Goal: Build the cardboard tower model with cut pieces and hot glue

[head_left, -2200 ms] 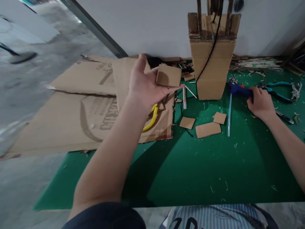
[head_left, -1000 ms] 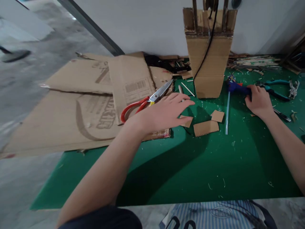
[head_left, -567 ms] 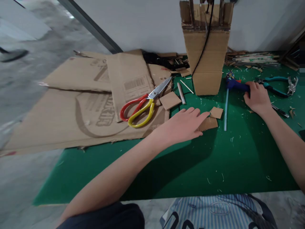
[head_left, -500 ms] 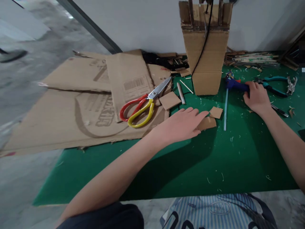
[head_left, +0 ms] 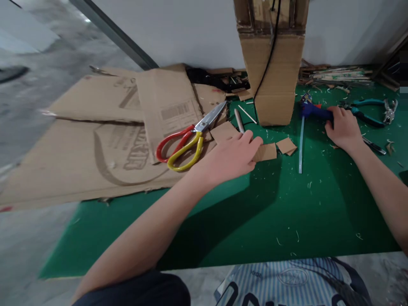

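Observation:
My left hand [head_left: 234, 153] is closed on a small rectangular piece of cardboard [head_left: 267, 152], which sticks out to the right past the fingers. My right hand [head_left: 344, 127] is wrapped around the handle of a blue glue gun [head_left: 315, 112] on the green table. A clear glue stick [head_left: 301, 144] runs from the gun's body toward me. Between the hands lie small cardboard squares [head_left: 286, 146], partly overlapping. Another cardboard square [head_left: 223, 131] sits beyond my left hand, partly covered by it. A grey marker-like stick [head_left: 239, 120] lies next to that square.
Large scissors [head_left: 194, 142] with red and yellow handles rest on flattened cardboard sheets [head_left: 121, 148] at the left. Upright at the back stands a tall cardboard structure [head_left: 274, 76] with a black cord. Teal-handled pliers [head_left: 369, 112] and a utility knife [head_left: 374, 146] lie right of my right hand.
My left hand has moved slightly left, its fingers now closed on the cardboard piece and drawing it away from the small squares. My right hand stays on the glue gun.

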`<state>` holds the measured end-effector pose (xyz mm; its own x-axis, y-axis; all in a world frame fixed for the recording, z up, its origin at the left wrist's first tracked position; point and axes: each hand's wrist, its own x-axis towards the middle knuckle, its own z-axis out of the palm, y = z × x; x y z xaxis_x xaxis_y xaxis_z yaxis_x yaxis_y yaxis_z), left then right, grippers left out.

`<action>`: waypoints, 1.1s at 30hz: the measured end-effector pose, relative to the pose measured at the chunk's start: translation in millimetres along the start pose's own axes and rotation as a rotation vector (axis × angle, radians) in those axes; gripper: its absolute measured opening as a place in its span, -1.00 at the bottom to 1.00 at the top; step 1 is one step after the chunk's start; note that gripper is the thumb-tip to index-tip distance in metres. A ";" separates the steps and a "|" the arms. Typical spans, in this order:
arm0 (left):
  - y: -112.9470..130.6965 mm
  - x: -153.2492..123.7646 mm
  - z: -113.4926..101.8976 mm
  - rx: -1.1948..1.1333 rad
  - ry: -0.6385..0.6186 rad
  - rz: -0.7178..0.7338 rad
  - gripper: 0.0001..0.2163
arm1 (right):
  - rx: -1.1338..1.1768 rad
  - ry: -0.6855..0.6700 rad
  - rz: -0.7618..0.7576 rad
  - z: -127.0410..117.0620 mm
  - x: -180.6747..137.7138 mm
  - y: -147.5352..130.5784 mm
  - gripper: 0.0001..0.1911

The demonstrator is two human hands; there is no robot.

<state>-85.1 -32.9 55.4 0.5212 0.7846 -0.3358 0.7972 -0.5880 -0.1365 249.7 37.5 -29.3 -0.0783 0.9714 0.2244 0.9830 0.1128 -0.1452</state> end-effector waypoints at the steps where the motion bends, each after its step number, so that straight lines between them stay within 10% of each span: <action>1: -0.4 -0.2 -0.2 0.002 -0.002 -0.006 -0.70 | -0.004 0.002 0.002 0.1 -0.1 -0.2 -0.48; 12: -3.3 11.0 -1.1 -0.193 0.133 -0.245 -0.43 | 0.004 0.006 0.009 -0.7 -1.5 -1.7 -0.50; 33: 16.5 50.6 16.4 -0.270 0.247 0.252 -0.56 | 0.160 0.086 -0.329 -30.7 -25.9 -42.0 -0.68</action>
<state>-50.6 -6.2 20.8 0.7407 0.6658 -0.0899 0.6695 -0.7204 0.1810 215.6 1.1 0.6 -0.3648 0.8572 0.3634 0.8686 0.4539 -0.1989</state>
